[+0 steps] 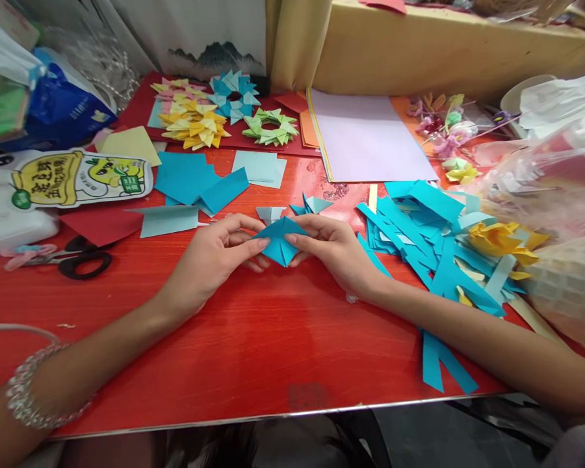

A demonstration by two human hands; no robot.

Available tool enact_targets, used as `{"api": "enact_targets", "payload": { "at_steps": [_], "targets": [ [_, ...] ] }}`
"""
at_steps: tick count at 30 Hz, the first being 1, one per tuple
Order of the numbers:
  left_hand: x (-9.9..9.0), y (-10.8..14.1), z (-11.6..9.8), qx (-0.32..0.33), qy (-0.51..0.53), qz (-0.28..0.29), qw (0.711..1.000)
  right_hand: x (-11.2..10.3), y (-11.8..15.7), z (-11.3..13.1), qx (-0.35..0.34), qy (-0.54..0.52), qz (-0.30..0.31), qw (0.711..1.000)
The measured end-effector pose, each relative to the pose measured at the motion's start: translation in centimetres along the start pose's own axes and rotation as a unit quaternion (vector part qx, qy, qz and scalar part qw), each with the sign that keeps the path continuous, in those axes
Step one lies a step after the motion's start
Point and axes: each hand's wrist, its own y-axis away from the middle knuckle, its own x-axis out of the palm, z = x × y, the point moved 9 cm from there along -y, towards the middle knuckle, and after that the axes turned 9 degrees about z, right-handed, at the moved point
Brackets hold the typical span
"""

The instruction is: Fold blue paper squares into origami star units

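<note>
A folded blue paper piece (283, 247), diamond-shaped with creases, is held above the red table (253, 351) between both hands. My left hand (227, 246) pinches its left corner, thumb on top and fingers behind. My right hand (329, 247) grips the right corner the same way. Just behind the hands stand small folded pieces, a pale one (271, 214) and a blue and pale one (316, 205). Blue paper squares (185, 175) and pale blue squares (259, 168) lie farther back.
Blue paper strips (419, 227) are heaped at the right beside a plastic bag (565, 273). Black-handled scissors (85, 260) and a yellow-labelled pouch (82, 179) lie left. Folded paper rings (270, 127) and lilac sheets (365, 136) are at the back.
</note>
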Motion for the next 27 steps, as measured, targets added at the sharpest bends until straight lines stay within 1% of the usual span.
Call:
{"api": "enact_targets", "payload": {
  "at_steps": [3, 7, 11, 12, 14, 16, 18, 19, 21, 25, 27],
  "targets": [
    [0.1, 0.0, -0.1, 0.007, 0.014, 0.008, 1.000, -0.1, 0.2, 0.2, -0.004, -0.007, -0.004, 1.000],
    [-0.4, 0.0, -0.3, 0.022, 0.044, -0.012, 0.999, -0.1, 0.2, 0.2, -0.015, -0.027, 0.010, 0.999],
    [-0.7, 0.2, -0.7, 0.046, 0.060, -0.020, 0.997, -0.4, 0.4, 0.3, -0.007, 0.003, -0.009, 1.000],
    [-0.8, 0.3, -0.8, 0.053, 0.052, -0.027, 0.997, -0.4, 0.5, 0.5, -0.006, 0.019, -0.012, 1.000],
    [-1.1, 0.5, -1.3, 0.070, 0.004, -0.056, 0.996, 0.0, 0.6, 0.9, -0.005, 0.054, -0.007, 0.999],
    [-1.4, 0.8, -1.8, 0.085, -0.065, -0.087, 0.990, 0.7, 0.7, 1.0, 0.008, 0.082, 0.020, 0.996],
    [-1.4, 1.1, -2.2, 0.097, -0.105, -0.100, 0.985, 1.6, 0.7, 0.7, 0.026, 0.087, 0.058, 0.994],
    [-1.3, 1.1, -2.3, 0.101, -0.113, -0.099, 0.984, 1.9, 0.7, 0.5, 0.030, 0.081, 0.069, 0.994],
    [-0.9, 1.2, -2.4, 0.105, -0.122, -0.082, 0.984, 2.0, 0.7, 0.3, 0.024, 0.068, 0.071, 0.995],
    [0.7, 1.1, -2.1, 0.105, -0.158, -0.009, 0.982, 1.8, 0.5, -0.1, 0.015, 0.101, 0.076, 0.992],
    [0.8, 0.9, -1.8, 0.096, -0.166, -0.004, 0.981, 1.5, 0.4, 0.1, 0.007, 0.102, 0.063, 0.993]
  ]
}}
